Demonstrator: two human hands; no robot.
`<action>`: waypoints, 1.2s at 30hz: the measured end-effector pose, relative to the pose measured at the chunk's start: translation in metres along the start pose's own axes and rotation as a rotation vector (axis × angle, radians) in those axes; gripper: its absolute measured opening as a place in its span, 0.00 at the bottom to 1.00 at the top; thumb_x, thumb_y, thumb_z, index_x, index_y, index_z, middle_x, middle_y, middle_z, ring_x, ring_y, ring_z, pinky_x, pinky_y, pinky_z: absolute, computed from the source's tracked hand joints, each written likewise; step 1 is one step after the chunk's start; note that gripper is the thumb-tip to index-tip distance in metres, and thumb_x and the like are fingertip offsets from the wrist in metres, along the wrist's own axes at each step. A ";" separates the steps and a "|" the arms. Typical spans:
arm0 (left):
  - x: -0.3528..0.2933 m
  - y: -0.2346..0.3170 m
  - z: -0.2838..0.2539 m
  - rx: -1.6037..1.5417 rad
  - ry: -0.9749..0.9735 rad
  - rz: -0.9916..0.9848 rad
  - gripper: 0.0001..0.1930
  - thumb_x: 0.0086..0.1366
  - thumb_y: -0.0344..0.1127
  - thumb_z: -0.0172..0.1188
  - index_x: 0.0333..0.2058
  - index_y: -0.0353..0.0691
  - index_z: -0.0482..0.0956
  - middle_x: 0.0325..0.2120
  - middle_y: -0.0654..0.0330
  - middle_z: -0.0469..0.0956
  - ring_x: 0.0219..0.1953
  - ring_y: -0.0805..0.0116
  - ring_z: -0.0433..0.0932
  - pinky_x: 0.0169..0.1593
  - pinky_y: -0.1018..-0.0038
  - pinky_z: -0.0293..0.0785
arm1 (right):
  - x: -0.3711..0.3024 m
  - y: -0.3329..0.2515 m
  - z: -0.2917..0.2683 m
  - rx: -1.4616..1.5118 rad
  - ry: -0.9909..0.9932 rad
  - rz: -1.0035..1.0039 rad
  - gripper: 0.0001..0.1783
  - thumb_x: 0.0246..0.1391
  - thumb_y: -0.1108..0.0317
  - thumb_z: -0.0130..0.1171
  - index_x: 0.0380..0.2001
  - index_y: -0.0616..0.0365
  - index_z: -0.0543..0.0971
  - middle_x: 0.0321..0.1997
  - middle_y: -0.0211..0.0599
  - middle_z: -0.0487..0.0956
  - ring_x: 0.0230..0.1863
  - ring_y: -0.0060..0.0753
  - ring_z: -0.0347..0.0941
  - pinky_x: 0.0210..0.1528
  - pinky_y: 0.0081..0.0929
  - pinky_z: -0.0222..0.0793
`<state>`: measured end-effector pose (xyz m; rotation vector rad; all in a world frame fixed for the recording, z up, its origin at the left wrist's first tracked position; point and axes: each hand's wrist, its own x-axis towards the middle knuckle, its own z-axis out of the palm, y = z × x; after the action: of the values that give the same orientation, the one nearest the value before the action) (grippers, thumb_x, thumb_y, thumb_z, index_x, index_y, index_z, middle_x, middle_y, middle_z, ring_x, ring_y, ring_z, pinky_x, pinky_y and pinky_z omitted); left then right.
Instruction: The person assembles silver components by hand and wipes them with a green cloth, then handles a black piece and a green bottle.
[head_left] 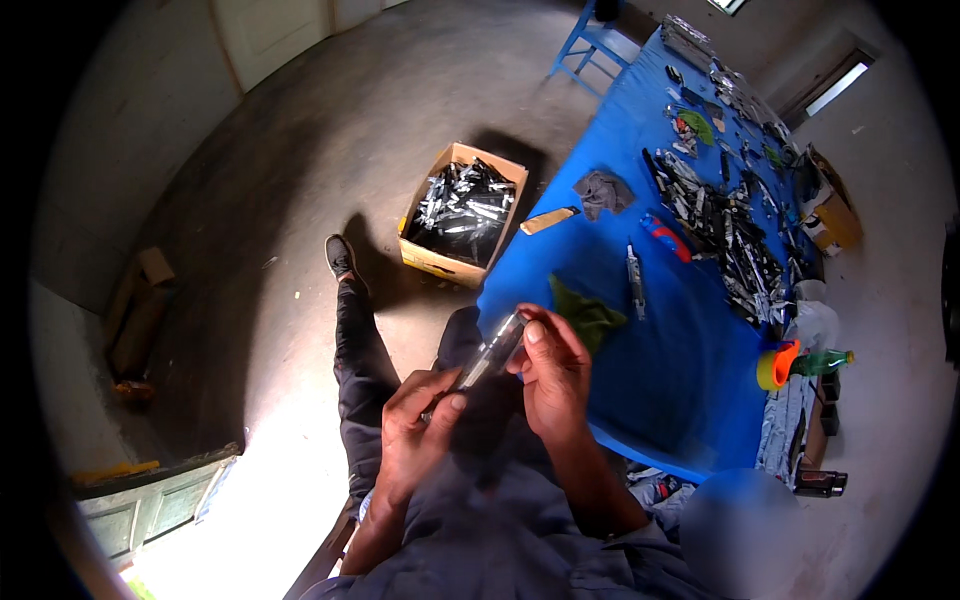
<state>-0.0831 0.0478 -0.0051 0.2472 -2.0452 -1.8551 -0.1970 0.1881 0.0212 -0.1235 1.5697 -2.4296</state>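
Above my lap, my two hands hold one slim, shiny silver-and-dark piece (488, 357); its exact kind is hard to make out. My left hand (418, 418) pinches its lower end, thumb against the fingers. Around its upper end my right hand (556, 368) is closed, with the thumb raised near the fingertips. The piece slants up to the right. Beside my right hand, a green cloth (585, 312) lies on the blue-covered table (660, 390). A similar slim silver piece (636, 282) rests alone past that cloth.
On the floor ahead, a cardboard box (446, 262) holds many slim silver-and-black pieces. A pile of them (725, 235) covers the table's right side, near a grey cloth (603, 194), a red-and-blue object (666, 236), orange tape (785, 364) and a green bottle (824, 362). A blue chair (592, 45) stands far off.
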 end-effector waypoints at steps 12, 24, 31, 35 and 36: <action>-0.004 0.017 -0.011 0.293 0.016 0.097 0.15 0.60 0.26 0.71 0.46 0.32 0.85 0.38 0.51 0.82 0.40 0.56 0.83 0.46 0.69 0.79 | 0.008 -0.004 -0.010 0.146 -0.083 0.097 0.17 0.69 0.65 0.59 0.55 0.63 0.78 0.49 0.39 0.83 0.39 0.21 0.77 0.40 0.20 0.72; -0.010 0.014 -0.006 0.030 0.024 -0.091 0.14 0.64 0.29 0.70 0.47 0.31 0.83 0.37 0.52 0.83 0.38 0.62 0.83 0.45 0.73 0.78 | 0.002 0.003 -0.012 0.040 -0.210 0.144 0.16 0.66 0.71 0.61 0.55 0.64 0.79 0.49 0.41 0.83 0.43 0.23 0.79 0.40 0.19 0.74; -0.012 0.014 -0.004 -0.047 0.053 -0.159 0.12 0.66 0.29 0.68 0.46 0.31 0.84 0.36 0.53 0.83 0.37 0.66 0.82 0.43 0.74 0.77 | -0.003 0.003 -0.010 -0.001 -0.240 0.161 0.15 0.65 0.72 0.62 0.54 0.63 0.80 0.49 0.41 0.83 0.40 0.23 0.78 0.40 0.19 0.74; -0.015 0.011 -0.002 0.027 0.079 -0.106 0.12 0.65 0.28 0.68 0.46 0.31 0.83 0.37 0.52 0.83 0.38 0.63 0.83 0.44 0.73 0.77 | -0.003 0.007 -0.011 0.039 -0.216 0.169 0.14 0.66 0.71 0.61 0.53 0.62 0.81 0.49 0.42 0.83 0.35 0.23 0.78 0.39 0.19 0.75; -0.015 0.012 -0.001 0.047 0.087 -0.094 0.12 0.64 0.28 0.69 0.46 0.31 0.83 0.37 0.51 0.83 0.38 0.62 0.83 0.44 0.72 0.78 | -0.003 0.005 -0.011 0.025 -0.210 0.196 0.13 0.66 0.70 0.61 0.52 0.61 0.81 0.49 0.42 0.83 0.34 0.22 0.78 0.38 0.19 0.75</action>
<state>-0.0673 0.0535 0.0045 0.4366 -2.0522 -1.8180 -0.1955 0.1966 0.0119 -0.2037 1.3910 -2.2065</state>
